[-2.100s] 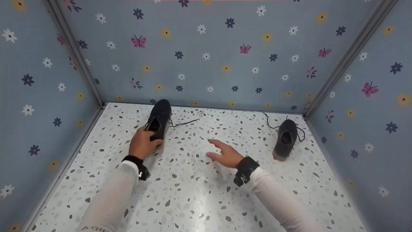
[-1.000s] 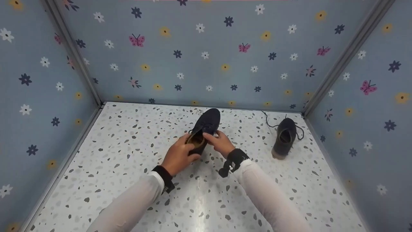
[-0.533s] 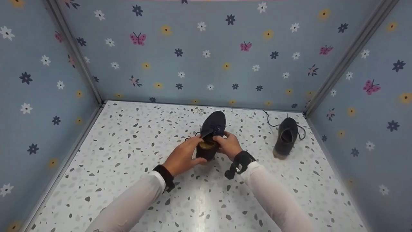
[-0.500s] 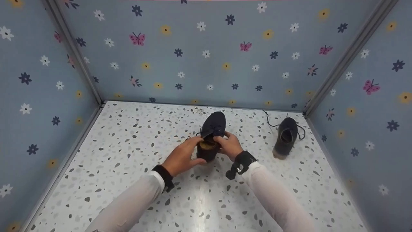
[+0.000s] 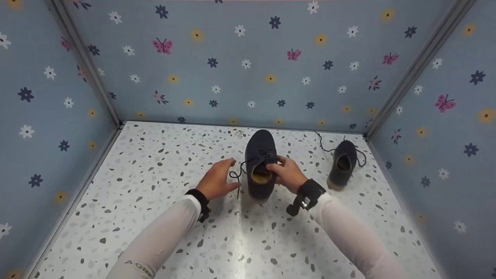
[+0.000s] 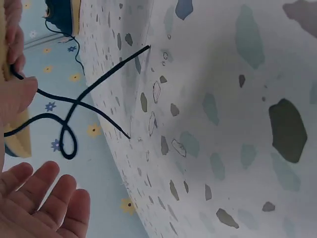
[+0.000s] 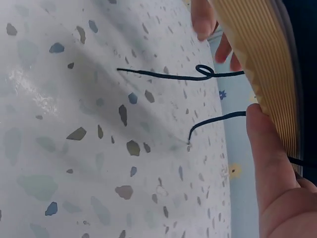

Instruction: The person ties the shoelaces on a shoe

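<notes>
A dark navy lace-up shoe [image 5: 260, 144] with a tan inside is held toe away from me, near the middle of the head view. My right hand [image 5: 290, 175] grips its right side, thumb at the opening and fingers along the outside. The right wrist view shows its ribbed tan sole [image 7: 270, 64] above the floor. To the left of the shoe, my left hand [image 5: 217, 180] is apart from it, fingers spread. Between that hand and the shoe hangs a dark lace [image 5: 235, 174] with a small loop; the left wrist view shows two lace strands [image 6: 94, 85] crossing.
A second dark shoe [image 5: 343, 164] stands on the right, its laces loose on the speckled white floor [image 5: 174, 240]. Blue flowered panels [image 5: 232, 46] enclose the floor at the back and both sides, with grey metal strips [image 5: 410, 73] at the corners.
The shoe was brought from the left to the middle, and both hands held it. My left hand has since let go and moved left; the shoe has turned straighter. The second shoe stays put.
</notes>
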Tool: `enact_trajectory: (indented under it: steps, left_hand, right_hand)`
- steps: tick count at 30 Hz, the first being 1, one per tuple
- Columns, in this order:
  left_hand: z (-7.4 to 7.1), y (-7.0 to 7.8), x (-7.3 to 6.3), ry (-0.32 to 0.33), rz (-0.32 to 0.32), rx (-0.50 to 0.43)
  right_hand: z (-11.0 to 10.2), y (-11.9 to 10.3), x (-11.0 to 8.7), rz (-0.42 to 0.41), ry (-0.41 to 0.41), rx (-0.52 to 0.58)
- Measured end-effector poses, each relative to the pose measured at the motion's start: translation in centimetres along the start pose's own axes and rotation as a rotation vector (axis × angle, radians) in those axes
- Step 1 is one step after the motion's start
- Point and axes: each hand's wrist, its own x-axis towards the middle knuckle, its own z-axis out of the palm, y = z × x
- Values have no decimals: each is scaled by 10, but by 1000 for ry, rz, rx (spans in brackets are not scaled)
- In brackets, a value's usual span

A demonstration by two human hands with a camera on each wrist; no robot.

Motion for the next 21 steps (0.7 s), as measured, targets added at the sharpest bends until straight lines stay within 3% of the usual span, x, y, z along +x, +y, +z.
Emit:
enact_trajectory:
  steps: [6,11,16,21]
  left_hand:
    - [6,3,11,-25,62,-93]
    - [-9,-1,3,-63,2,-263]
    - [-28,-9,-3,-105,-40,-399]
    - [-36,-14,-8,-161,-112,-506]
  right_hand:
    - [-15,-9,-14,-19,-85,4]
    - [-37,-15,-25,-56,-84,-41]
    - [-55,-20,-34,-95,16,-276]
    - [-47,-5,-38,-126,86,-575]
